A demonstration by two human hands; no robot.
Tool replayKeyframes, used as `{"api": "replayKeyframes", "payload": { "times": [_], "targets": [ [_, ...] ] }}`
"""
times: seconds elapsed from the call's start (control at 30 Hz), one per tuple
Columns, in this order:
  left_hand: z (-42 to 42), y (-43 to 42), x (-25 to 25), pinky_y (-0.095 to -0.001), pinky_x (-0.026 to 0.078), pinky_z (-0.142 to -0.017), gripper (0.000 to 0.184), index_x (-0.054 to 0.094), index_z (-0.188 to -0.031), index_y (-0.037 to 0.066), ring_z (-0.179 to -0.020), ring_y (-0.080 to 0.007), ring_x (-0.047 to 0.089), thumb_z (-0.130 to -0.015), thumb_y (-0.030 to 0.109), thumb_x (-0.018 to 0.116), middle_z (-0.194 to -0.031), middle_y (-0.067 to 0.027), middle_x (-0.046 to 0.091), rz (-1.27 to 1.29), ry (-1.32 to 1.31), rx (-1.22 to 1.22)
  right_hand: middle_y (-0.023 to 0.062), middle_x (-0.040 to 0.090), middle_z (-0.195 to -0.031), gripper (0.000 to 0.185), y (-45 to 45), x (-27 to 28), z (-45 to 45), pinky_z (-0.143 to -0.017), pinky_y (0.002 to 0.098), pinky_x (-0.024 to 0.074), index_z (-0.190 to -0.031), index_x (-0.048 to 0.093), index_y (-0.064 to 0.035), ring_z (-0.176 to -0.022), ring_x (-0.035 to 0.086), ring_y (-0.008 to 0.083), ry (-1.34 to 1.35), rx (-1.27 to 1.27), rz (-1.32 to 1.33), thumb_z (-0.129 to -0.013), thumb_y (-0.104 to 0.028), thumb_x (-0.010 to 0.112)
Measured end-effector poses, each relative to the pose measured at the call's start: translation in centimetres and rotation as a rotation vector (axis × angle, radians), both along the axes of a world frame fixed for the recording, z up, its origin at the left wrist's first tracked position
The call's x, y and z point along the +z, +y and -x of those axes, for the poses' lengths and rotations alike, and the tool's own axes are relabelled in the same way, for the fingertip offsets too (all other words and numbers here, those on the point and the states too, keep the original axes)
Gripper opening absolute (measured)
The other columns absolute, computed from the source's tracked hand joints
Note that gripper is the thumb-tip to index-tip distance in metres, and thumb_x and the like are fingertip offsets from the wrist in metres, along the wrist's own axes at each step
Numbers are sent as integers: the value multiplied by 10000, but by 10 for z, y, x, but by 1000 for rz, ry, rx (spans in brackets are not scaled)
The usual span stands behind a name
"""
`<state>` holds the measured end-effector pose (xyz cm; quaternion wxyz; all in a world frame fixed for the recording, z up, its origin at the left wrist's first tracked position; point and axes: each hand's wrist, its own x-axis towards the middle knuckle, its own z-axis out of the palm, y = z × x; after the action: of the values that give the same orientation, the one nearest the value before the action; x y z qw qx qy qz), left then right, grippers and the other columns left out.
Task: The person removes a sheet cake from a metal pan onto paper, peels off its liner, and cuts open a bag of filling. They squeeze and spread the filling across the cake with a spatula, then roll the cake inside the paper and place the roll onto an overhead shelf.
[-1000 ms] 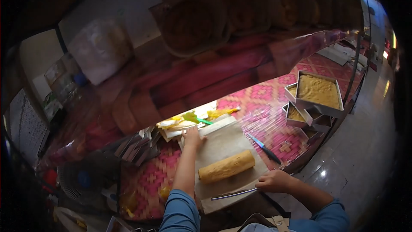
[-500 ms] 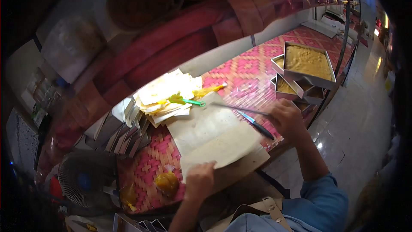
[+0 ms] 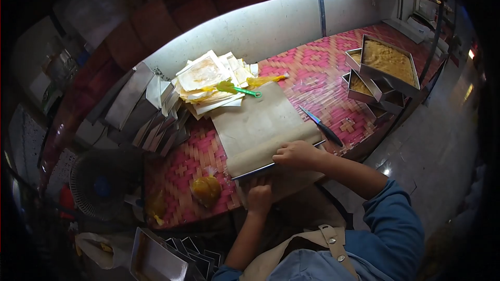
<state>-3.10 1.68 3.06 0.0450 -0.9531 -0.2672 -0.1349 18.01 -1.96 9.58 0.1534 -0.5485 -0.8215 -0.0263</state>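
Observation:
Brown paper (image 3: 260,119) lies folded at the table's near edge, with a lower layer showing below the fold. A long thin metal strip (image 3: 253,170) runs along the folded edge; whether it is a blade or a ruler I cannot tell. My right hand (image 3: 298,155) is closed on the strip over the paper. Just below, my left hand (image 3: 259,196) has its fingers curled at the paper's near edge, fingertips close under the strip. A black-handled knife (image 3: 329,133) rests right of the paper. Above it lies a green-handled tool (image 3: 245,91), its head covered in yellow.
Greasy paper sheets (image 3: 205,73) are piled at the back. Metal tins (image 3: 125,105) stand stacked at left, beside a fan (image 3: 94,182). A tin of yellow-brown batter or cake (image 3: 390,62) tops others at right. A yellow-filled bag (image 3: 206,191) sits at the near left.
My right hand has brought the metal strip down and toward me, from above the paper to its folded edge. My left hand has shifted slightly right. The head view has tilted.

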Motion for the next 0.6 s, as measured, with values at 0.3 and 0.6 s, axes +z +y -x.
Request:
{"api": "replayKeyframes", "payload": {
  "times": [0.3, 0.6],
  "targets": [
    [-40, -41, -15, -515, 366, -973, 442, 472, -1228, 30, -1190, -391, 408, -837, 223, 542, -1201, -230, 439, 88, -149, -221, 33, 585, -831, 109, -6, -8, 9, -662, 342, 517, -879, 560, -143, -812, 608, 226, -100, 73, -34, -791, -202, 532],
    [-51, -30, -64, -429, 462, -902, 458, 483, -1229, 47, -1043, -353, 539, -799, 199, 527, -1137, -206, 501, -253, 56, -86, 13, 546, -749, 66, 8, -41, 8, -479, 268, 457, -814, 536, -145, -603, 579, 141, -253, 68, -303, -776, -199, 532]
  ]
}}
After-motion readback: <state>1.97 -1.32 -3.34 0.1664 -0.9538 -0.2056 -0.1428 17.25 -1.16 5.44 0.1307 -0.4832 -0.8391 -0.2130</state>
